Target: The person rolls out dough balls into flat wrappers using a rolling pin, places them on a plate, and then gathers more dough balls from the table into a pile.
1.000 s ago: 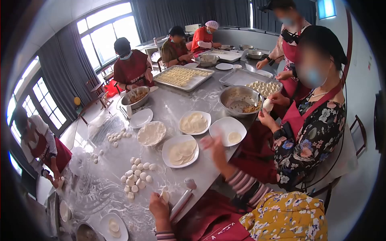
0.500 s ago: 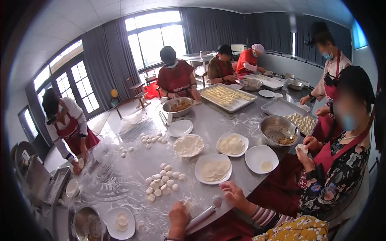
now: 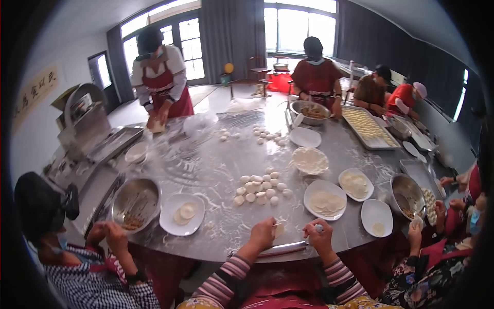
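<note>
My left hand (image 3: 263, 234) is closed at the near table edge, pinching a thin round dough wrapper (image 3: 279, 229) between thumb and fingers. To its right, my right hand (image 3: 321, 240) is curled around a rolling pin, whose rounded grey end (image 3: 319, 228) pokes out above the fingers. Along the table edge below both hands runs a shiny metal bar (image 3: 282, 249). Beyond my hands lies a cluster of small dough pieces (image 3: 261, 195). A white plate (image 3: 307, 205) of rolled wrappers (image 3: 328, 204) stands just past my right hand.
A floured steel table (image 3: 221, 154) spreads ahead. Left are a plate (image 3: 165, 219) of wrappers and a filling bowl (image 3: 154, 198); right, more plates (image 3: 366, 219) and another bowl (image 3: 395, 186). A bowl of flour (image 3: 310, 161) stands mid-table. People work on both sides and opposite.
My view has swung left, bringing a person on the left into sight. My right hand, open and raised before, is now closed on the rolling pin. The wrapper stays in my left hand.
</note>
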Available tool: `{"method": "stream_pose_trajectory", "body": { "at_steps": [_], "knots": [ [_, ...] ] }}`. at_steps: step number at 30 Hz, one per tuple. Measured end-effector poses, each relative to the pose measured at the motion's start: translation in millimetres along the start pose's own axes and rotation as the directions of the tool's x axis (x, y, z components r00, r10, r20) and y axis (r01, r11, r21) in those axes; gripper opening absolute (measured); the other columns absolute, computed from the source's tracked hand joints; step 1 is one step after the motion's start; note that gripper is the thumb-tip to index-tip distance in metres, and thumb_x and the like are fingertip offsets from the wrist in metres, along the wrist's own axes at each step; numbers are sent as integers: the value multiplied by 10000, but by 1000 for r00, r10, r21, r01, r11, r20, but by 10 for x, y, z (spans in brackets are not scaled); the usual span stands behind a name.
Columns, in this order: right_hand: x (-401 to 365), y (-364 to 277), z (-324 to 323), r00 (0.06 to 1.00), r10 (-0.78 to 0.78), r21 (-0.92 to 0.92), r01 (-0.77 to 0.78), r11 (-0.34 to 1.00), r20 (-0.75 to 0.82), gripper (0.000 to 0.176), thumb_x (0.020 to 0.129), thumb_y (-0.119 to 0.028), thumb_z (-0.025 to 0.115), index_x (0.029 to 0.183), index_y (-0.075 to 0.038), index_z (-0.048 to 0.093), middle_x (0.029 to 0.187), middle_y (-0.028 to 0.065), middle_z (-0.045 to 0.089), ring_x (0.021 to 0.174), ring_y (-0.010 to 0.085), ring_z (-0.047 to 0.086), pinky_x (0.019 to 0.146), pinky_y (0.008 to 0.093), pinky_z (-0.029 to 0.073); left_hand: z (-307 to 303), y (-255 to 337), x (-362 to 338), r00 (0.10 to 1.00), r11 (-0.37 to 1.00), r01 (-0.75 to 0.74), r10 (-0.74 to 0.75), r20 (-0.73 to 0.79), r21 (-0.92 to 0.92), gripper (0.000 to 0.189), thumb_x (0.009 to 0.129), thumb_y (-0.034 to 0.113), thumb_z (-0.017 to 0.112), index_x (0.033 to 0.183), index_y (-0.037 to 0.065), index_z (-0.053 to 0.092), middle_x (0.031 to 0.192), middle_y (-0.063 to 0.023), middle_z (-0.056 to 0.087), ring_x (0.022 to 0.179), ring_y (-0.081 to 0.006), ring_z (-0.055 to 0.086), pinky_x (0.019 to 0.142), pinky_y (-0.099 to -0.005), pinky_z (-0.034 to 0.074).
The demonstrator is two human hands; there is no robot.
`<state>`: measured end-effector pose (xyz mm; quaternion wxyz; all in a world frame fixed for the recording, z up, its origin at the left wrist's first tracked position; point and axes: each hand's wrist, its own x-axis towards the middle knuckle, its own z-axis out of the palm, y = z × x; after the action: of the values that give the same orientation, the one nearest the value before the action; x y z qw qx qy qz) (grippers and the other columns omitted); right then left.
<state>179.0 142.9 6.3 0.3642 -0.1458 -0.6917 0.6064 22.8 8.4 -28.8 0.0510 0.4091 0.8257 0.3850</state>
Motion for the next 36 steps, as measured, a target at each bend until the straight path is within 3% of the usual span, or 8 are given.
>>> {"method": "stream_pose_trajectory", "body": {
  "at_steps": [5, 9, 14, 18, 20, 26, 33, 36],
  "knots": [
    [-15, -10, 9, 997, 30, -43, -33, 999, -74, 107, 835, -44, 611, 772, -31, 526, 605, 41, 565, 508, 96, 552, 463, 235, 457, -20, 15, 24, 999, 997, 43, -42, 17, -67, 168, 845, 195, 559, 928, 55, 602, 821, -212, 635, 790, -396, 610, 689, -462, 482],
    [-88, 44, -15, 986, -98, -174, 74, 982, -134, 147, 835, -49, 625, 773, -57, 492, 554, 6, 495, 469, 76, 493, 415, 235, 394, 46, -197, 68, 970, 901, 214, -152, 189, -377, 198, 829, 209, 587, 870, 28, 657, 782, -201, 646, 724, -275, 649, 650, -369, 494],
    [-176, 176, -40, 983, -89, -117, 70, 991, -162, 178, 822, -80, 661, 781, -56, 489, 573, 14, 487, 487, 80, 491, 424, 248, 379, -138, -186, 45, 956, 917, 238, -163, 244, -320, 106, 798, 67, 600, 839, -31, 602, 702, -57, 608, 641, -104, 560, 566, -270, 464],
    [-36, 311, -50, 974, -169, -271, 124, 954, -149, 192, 810, -81, 675, 786, -50, 487, 581, 30, 477, 510, 116, 508, 450, 282, 392, -216, -197, 69, 938, 932, 234, -141, 317, -276, 97, 784, 45, 603, 854, -21, 593, 719, -56, 603, 644, -100, 552, 570, -270, 463],
    [122, 385, 18, 955, -242, -337, 174, 925, -170, 201, 799, -93, 683, 794, -38, 489, 585, 73, 489, 505, 201, 522, 479, 330, 409, -246, -185, 74, 918, 949, 201, -95, 385, -244, 173, 766, 97, 593, 886, -27, 609, 740, -160, 640, 693, -245, 628, 632, -348, 486],
    [663, 410, 300, 936, -331, -431, 251, 867, -122, 206, 791, -129, 684, 803, -37, 500, 628, 147, 531, 526, 316, 522, 507, 382, 424, -271, 48, 219, 901, 993, 82, -40, 432, -81, 167, 783, 141, 580, 851, -5, 629, 787, -207, 636, 768, -323, 625, 699, -397, 473],
    [21, 241, 40, 936, -303, -440, 197, 876, -182, 203, 788, -104, 688, 807, -42, 495, 609, 125, 514, 508, 274, 524, 503, 361, 426, -274, -40, 241, 857, 999, 31, -3, 516, -45, 133, 814, 101, 570, 865, -14, 612, 762, -170, 622, 670, -219, 581, 629, -359, 464],
    [-120, 183, 0, 959, -173, -313, 97, 945, -224, 199, 789, -91, 684, 807, -43, 492, 592, 110, 508, 490, 252, 517, 489, 347, 423, -279, -74, 131, 852, 949, 235, -97, 514, -210, 145, 799, 89, 570, 884, -25, 602, 774, -180, 626, 681, -237, 591, 636, -364, 470]
  ]
}}
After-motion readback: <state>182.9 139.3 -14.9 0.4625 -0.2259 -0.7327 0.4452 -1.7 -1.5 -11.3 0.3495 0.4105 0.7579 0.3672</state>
